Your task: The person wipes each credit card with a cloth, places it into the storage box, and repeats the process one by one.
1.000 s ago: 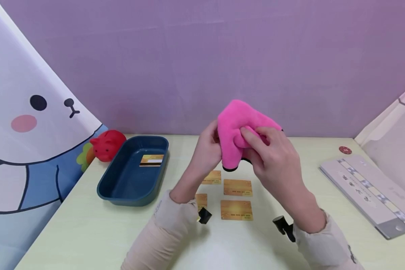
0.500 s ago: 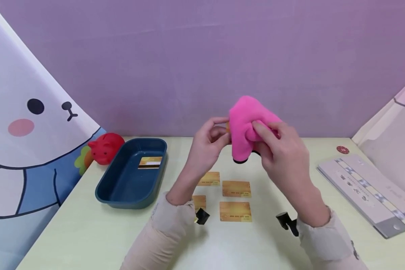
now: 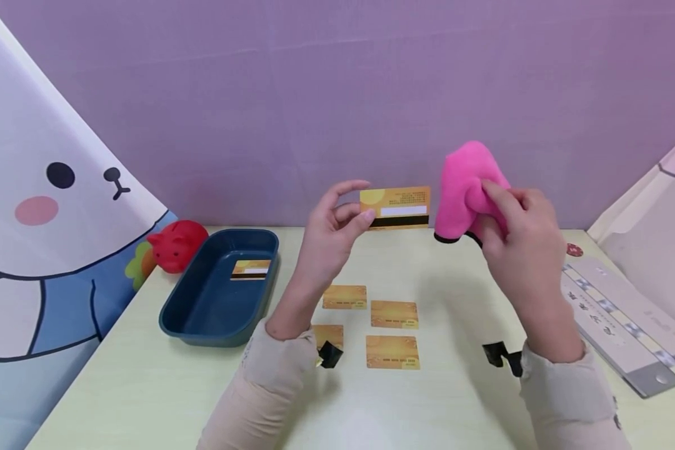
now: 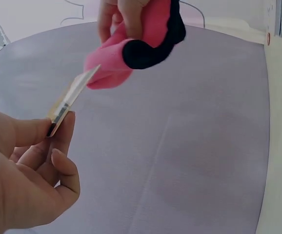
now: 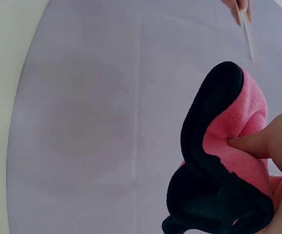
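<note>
"Pinching a card [image 3: 395, 207] by its left end, your left hand [image 3: 330, 232] has the thumb across the striped side, which faces your head camera. And your right hand [image 3: 525, 240]?"

"It grips a pink fabric piece [image 3: 465, 178], your thumb sunk into a fold and the black edging hanging lowest."

"Do they touch?"

"No, in the head view the card is just beside the fabric's left side, and you hold both raised above the table [image 3: 146, 387]."

"What is on that table?"

"Near you, four more cards [image 3: 393, 352], number side up, one partly hidden. To your left, a blue tray [image 3: 214, 306] bears another card [image 3: 250, 270], stripe showing; a red piggy bank [image 3: 179, 245] sits just beside it."
</note>
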Motion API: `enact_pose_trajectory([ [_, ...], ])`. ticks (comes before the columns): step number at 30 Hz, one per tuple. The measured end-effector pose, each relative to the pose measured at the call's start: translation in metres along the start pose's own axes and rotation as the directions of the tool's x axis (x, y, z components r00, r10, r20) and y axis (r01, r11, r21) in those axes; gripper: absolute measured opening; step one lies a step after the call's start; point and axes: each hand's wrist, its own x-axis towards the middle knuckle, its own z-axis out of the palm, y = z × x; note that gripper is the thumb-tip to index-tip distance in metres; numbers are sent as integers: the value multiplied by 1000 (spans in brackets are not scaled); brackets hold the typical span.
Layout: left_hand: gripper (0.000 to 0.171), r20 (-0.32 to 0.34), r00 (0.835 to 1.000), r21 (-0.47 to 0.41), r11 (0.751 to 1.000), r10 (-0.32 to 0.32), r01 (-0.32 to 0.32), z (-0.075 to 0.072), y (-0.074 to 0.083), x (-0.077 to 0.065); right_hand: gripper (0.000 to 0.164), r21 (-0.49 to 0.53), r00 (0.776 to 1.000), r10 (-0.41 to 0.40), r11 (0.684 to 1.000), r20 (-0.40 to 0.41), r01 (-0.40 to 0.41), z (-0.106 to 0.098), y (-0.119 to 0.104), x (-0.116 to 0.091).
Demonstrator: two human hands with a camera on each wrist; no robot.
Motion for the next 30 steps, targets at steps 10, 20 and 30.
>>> enact_pose_trajectory([
  [10, 33, -45, 999, 2, 1000, 21, -20, 8, -3, -1, 37, 245, 979, -198, 948, -54, 205, -3, -40, -6],
  [20, 44, -23, 997, 54, 996, 67, -66, 20, 4, -13, 31, 238, 916, -390, 884, -97, 402, 18, -65, -18],
  [30, 42, -10, 999, 44, 999, -31, 31, 24, 0, -10, 39, 177, 954, -296, 942, 43, 284, 17, -56, -21],
])
